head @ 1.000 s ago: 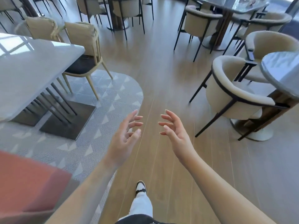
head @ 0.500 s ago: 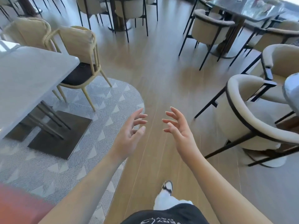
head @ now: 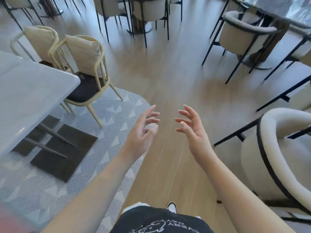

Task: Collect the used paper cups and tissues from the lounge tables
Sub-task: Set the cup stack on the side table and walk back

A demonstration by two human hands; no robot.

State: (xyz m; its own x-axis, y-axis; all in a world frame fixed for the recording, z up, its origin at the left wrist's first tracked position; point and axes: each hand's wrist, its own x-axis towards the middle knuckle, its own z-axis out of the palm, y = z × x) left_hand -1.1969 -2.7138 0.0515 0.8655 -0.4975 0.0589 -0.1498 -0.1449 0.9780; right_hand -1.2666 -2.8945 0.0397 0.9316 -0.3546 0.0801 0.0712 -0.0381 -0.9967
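Fingers first: on my left hand (head: pixel 141 132) the fingers (head: pixel 152 113) are spread wide and only loosely bent, holding nothing. My right hand (head: pixel 193 130) matches it, fingers (head: pixel 184 112) fanned apart, palm turned inward, also without a load. The two hands face each other at centre frame, apart, over bare wood floor (head: pixel 168 78).

Outward from there: a white table (head: pixel 30 91) fills the left edge, a cane-framed chair (head: pixel 85 68) with a dark seat tucked beside it, both standing on a grey patterned rug (head: pixel 117 115). At lower right sits a cream tub chair (head: pixel 277 148) with black trim. A second, dark-topped table (head: pixel 269 7) lies in the upper right corner, ringed by similar chairs.

Task items: no paper cup or tissue is identifiable in this view. The visible part of the white table shows none. Something pale and glossy lies on the dark-topped table at the extreme upper right, but blur prevents me from saying what it is.

Assessment: the step in hand appears to be transit and search, not pickup. To do it well, I would steady the head so the tabletops come into clear view, confirm the upper-right table first, and keep to the open floor lane between rug edge and tub chair, since chair legs jut into it. Both hands are free, so one can gather cups while the other takes tissues.
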